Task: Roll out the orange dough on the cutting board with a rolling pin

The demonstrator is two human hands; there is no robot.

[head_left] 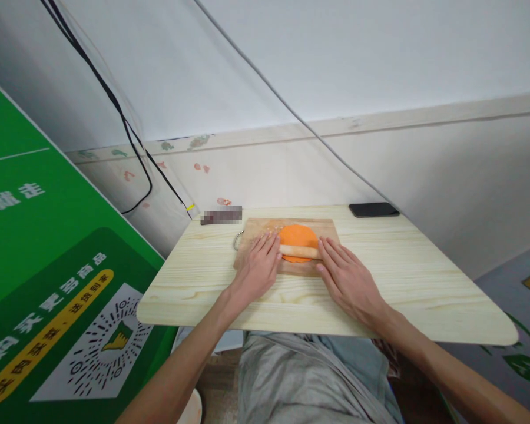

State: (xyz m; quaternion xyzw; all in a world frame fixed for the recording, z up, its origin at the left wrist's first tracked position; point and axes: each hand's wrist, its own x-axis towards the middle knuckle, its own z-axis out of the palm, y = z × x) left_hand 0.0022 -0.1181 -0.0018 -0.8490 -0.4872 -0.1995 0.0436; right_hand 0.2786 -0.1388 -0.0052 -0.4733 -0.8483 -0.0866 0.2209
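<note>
A round, flat sheet of orange dough (298,235) lies on a wooden cutting board (307,270). Across its nearer part rests a pale wooden rolling pin (299,251), placed crosswise. My left hand (260,262) lies over the pin's left end with its fingers stretched out flat. Over the right end is my right hand (347,274), its fingers also extended and the thumb held apart. Both ends of the pin are hidden under my hands. Whitish specks show on the board to the upper left of the dough.
The board's metal handle (237,238) sticks out on its left. A black phone (374,209) lies at the table's back right, a pixelated item (221,215) at the back left. Cables (128,126) hang by the wall. A green printed panel (70,247) stands left of the table (424,282).
</note>
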